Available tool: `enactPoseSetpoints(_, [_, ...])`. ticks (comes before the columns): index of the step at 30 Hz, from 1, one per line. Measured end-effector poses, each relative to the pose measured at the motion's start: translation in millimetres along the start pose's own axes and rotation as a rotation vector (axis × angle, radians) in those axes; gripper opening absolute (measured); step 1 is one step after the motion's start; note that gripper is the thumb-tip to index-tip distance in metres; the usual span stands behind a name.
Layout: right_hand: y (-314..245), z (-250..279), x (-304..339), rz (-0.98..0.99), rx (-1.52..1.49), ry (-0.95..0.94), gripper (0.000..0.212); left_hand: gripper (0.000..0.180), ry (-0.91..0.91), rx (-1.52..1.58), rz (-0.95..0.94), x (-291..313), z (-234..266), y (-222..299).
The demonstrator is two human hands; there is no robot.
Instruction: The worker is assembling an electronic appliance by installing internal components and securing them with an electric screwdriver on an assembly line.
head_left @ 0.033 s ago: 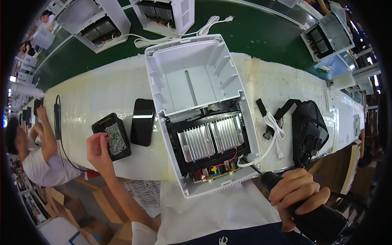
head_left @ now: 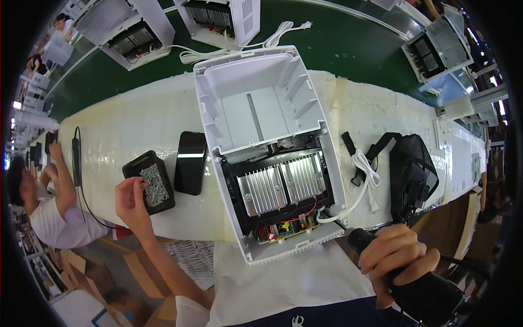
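In front of me lies a white plastic housing (head_left: 231,109), its upper half an open shell. Two finned metal heat sinks (head_left: 262,194) sit in its black lower frame, above a small circuit board (head_left: 291,230) with red wires. My left hand (head_left: 132,206) is at a black tray (head_left: 131,168) of small screws (head_left: 157,188), thumb and fingers pinched at its left edge; whatever they hold is too small to make out. My right hand (head_left: 397,253) is wrapped round a black electric screwdriver (head_left: 427,297), its front end close to the housing's lower right corner.
A dark phone (head_left: 190,164) lies between tray and housing. To the right are a coiled white power cord (head_left: 368,173) and a black mesh-covered device (head_left: 415,171). Similar housings (head_left: 136,41) stand on the green belt (head_left: 343,41). A co-worker (head_left: 68,218) sits at left, near a hanging black tool (head_left: 76,161).
The electric screwdriver's front end has shifted very slightly, and less of its thin shaft shows beside the housing. My left hand stays at the tray.
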State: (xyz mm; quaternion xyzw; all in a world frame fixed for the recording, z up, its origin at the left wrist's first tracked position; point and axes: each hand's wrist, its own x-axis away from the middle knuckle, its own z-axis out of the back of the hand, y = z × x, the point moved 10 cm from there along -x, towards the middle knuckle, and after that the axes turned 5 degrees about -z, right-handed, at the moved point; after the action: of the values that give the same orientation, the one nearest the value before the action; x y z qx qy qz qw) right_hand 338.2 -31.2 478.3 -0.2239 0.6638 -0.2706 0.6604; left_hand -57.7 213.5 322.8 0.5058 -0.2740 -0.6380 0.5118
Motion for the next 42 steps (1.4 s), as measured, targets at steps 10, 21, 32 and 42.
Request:
enactPoseSetpoints(10, [21,-6,-15,-0.224,-0.126,-0.222,0.052,0.011,-0.08,0.321,-0.001,34,-45,60])
enactPoseSetpoints(21, [0,29,-9,-0.06,-0.083,0.134,0.046,0.013,-0.485,0.835,0.07,82,-136,129])
enactPoseSetpoints(32, [-112,88,9,0.72,-0.982,0.383,0.031,0.018,-0.63,1.381,0.355,116,-153,150])
enactPoseSetpoints(42, [-78,15,-43,0.646,-0.849,0.148,0.023,0.022,-0.656,1.62,0.528,124,-169,158])
